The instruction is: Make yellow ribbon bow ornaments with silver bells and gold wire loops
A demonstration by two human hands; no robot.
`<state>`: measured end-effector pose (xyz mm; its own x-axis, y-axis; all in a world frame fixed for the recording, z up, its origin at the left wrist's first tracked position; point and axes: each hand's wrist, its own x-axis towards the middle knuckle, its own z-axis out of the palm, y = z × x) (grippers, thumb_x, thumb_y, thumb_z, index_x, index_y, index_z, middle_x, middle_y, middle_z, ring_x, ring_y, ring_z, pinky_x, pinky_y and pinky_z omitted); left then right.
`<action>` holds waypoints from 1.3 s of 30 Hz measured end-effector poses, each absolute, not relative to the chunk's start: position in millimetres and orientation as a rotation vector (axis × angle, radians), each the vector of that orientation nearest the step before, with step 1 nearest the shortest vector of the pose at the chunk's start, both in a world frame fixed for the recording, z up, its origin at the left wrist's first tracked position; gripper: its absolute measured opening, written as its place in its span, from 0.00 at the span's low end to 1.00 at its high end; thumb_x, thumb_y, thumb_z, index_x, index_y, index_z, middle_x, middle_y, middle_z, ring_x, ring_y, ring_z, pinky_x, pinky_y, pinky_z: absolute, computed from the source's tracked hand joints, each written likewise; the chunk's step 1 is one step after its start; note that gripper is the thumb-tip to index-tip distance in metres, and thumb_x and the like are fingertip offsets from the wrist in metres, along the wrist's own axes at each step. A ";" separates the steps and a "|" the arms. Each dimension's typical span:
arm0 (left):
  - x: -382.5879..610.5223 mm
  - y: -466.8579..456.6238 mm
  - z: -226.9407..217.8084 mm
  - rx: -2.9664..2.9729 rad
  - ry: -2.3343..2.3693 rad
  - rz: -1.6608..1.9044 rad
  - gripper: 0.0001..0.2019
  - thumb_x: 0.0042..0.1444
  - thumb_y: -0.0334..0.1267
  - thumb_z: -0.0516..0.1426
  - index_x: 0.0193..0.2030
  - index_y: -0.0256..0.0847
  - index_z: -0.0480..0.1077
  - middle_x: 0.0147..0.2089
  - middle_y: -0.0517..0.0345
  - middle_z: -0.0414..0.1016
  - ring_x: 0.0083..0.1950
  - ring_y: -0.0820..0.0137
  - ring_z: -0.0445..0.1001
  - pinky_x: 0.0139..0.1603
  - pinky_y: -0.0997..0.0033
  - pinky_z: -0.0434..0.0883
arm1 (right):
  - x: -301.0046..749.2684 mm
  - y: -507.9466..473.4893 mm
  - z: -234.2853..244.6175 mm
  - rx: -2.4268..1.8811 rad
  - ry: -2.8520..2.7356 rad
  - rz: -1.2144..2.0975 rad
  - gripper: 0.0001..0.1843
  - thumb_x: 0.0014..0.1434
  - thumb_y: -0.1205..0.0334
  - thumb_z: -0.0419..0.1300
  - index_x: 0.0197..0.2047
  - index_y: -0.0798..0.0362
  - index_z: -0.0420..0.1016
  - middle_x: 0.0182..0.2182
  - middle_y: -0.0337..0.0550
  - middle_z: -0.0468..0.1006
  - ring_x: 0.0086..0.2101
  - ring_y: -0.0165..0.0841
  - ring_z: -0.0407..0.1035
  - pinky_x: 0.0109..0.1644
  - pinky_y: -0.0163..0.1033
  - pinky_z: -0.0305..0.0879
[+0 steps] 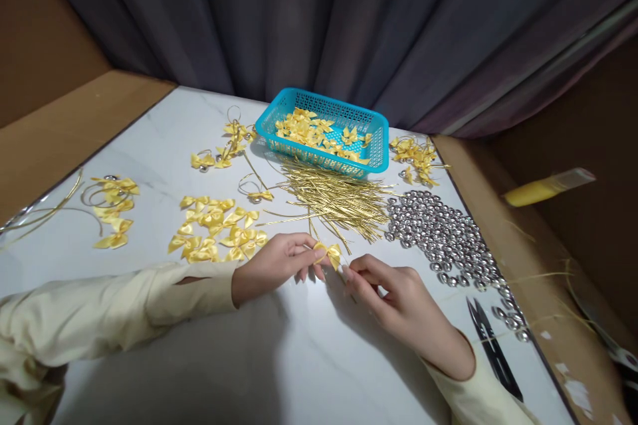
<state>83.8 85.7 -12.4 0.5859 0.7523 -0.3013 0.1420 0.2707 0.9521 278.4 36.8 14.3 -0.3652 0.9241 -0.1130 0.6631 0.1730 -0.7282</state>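
Observation:
Between the thumb and fingers of my left hand (pixel 282 262) is a yellow satin bow (pixel 331 253), held just above the white tabletop. My right hand (pixel 391 292) is closed in a pinch on a thin gold tie (pixel 351 290) that runs from the bow. Whether a bell or bead is behind the bow is hidden by my fingers. A pile of gold ties (pixel 333 196) lies just beyond my hands. Loose yellow bows (pixel 212 222) are spread left of it, near my left wrist. Silver bells or beads (pixel 441 236) form a heap beyond my right hand.
A turquoise basket (pixel 383 139) with yellow bows stands at the back. Finished-looking bow ties lie in groups at left (pixel 115 212), behind (pixel 232 139) and right (pixel 416 158). Black thread snips (pixel 493 348) lie by my right forearm. A yellow-filled tube (pixel 548 187) is at far right.

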 end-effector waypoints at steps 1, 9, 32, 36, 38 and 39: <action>84.0 85.8 -12.2 1.247 0.894 0.497 0.15 0.56 0.44 0.53 0.34 0.31 0.70 0.29 0.53 0.74 0.24 0.75 0.63 0.27 0.74 0.62 | 276.7 36.3 12.9 -1.507 -2.101 0.996 0.12 0.64 0.58 0.47 0.31 0.52 0.64 0.19 0.35 0.70 0.18 0.25 0.59 0.22 0.31 0.53; 84.2 88.0 -11.3 1.205 0.913 0.517 0.15 0.56 0.44 0.54 0.32 0.32 0.70 0.28 0.53 0.74 0.23 0.76 0.63 0.26 0.74 0.62 | 267.4 32.6 5.1 -1.463 -2.131 0.915 0.10 0.64 0.62 0.45 0.30 0.52 0.59 0.17 0.32 0.63 0.17 0.26 0.56 0.23 0.32 0.51; 83.7 87.1 -13.0 1.169 0.893 0.539 0.15 0.56 0.44 0.55 0.31 0.31 0.70 0.28 0.53 0.74 0.23 0.77 0.63 0.26 0.75 0.61 | 263.2 28.0 -4.1 -1.471 -2.126 0.767 0.09 0.63 0.64 0.46 0.32 0.53 0.63 0.18 0.33 0.64 0.16 0.26 0.56 0.22 0.31 0.53; 83.0 86.8 -16.1 1.163 0.894 0.574 0.14 0.57 0.43 0.54 0.31 0.32 0.70 0.30 0.53 0.75 0.22 0.78 0.63 0.26 0.75 0.62 | 265.4 29.1 4.9 -1.438 -2.016 0.905 0.10 0.63 0.63 0.48 0.30 0.53 0.63 0.17 0.34 0.66 0.17 0.25 0.57 0.22 0.31 0.53; 82.7 86.1 -15.5 1.169 0.897 0.592 0.14 0.57 0.43 0.54 0.32 0.32 0.70 0.31 0.53 0.75 0.22 0.78 0.63 0.25 0.76 0.62 | 268.6 29.9 13.0 -1.402 -1.870 1.038 0.11 0.62 0.61 0.50 0.28 0.53 0.64 0.16 0.35 0.68 0.17 0.25 0.58 0.22 0.31 0.53; 82.5 85.3 -14.4 1.185 0.895 0.594 0.14 0.58 0.43 0.54 0.33 0.32 0.70 0.31 0.53 0.76 0.22 0.78 0.63 0.25 0.76 0.62 | 270.7 30.3 17.3 -1.376 -1.764 1.101 0.11 0.62 0.60 0.52 0.28 0.53 0.65 0.15 0.35 0.69 0.16 0.25 0.58 0.21 0.31 0.54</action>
<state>82.5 85.3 -14.4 0.5360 0.7976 -0.2766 0.0553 0.2937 0.9543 270.7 30.3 17.3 -0.2500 0.9682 -0.0107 0.4351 0.1025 -0.8945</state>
